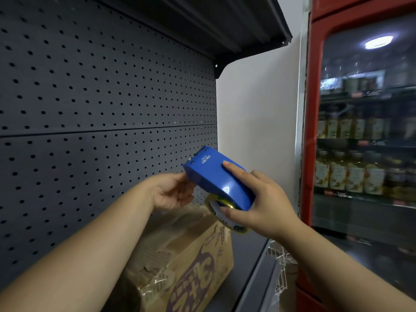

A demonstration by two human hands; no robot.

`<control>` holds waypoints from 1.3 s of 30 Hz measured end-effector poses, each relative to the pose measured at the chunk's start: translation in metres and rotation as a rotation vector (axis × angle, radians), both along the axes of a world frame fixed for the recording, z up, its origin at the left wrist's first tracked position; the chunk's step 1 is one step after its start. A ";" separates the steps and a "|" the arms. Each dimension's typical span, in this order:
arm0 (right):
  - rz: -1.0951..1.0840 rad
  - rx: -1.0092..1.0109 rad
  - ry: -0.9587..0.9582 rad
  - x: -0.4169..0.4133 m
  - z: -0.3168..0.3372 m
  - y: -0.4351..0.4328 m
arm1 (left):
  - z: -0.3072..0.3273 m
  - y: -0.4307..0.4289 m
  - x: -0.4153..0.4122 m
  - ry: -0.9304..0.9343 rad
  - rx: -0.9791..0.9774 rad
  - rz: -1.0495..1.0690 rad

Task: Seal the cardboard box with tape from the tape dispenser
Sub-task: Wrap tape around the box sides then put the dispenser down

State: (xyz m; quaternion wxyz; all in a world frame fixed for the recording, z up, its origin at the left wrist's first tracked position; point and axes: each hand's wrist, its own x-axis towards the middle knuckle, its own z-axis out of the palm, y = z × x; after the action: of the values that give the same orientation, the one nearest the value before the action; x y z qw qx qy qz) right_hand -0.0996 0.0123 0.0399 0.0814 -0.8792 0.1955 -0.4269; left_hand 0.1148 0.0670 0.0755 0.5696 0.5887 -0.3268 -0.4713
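A blue tape dispenser (pixel 213 176) with a roll of tape (pixel 221 216) under it is held up in the air above the cardboard box (pixel 191 255). My right hand (pixel 258 199) grips the dispenser's body from the right, index finger laid on top. My left hand (pixel 173 191) pinches at the dispenser's front lower edge, where the tape end comes out; the tape end itself is hard to make out. The brown box with purple print sits on the dark shelf below, its top showing glossy tape strips.
A dark pegboard wall (pixel 101 97) backs the shelf and an upper shelf (pixel 202 23) overhangs. The shelf's front edge (pixel 258 278) runs at lower right with a white wire rack (pixel 279 266) beside it. A red glass-door fridge (pixel 364 131) with bottles stands at right.
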 end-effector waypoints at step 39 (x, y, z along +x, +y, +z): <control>0.006 0.277 0.453 -0.018 -0.014 -0.092 | -0.041 -0.105 0.081 -0.836 0.331 0.389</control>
State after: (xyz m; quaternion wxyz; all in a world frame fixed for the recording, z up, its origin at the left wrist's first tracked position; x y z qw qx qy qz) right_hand -0.1176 -0.0801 0.0260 0.1567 -0.9333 0.2626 -0.1882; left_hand 0.1962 -0.0380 0.0344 0.3658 0.8603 -0.3323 -0.1251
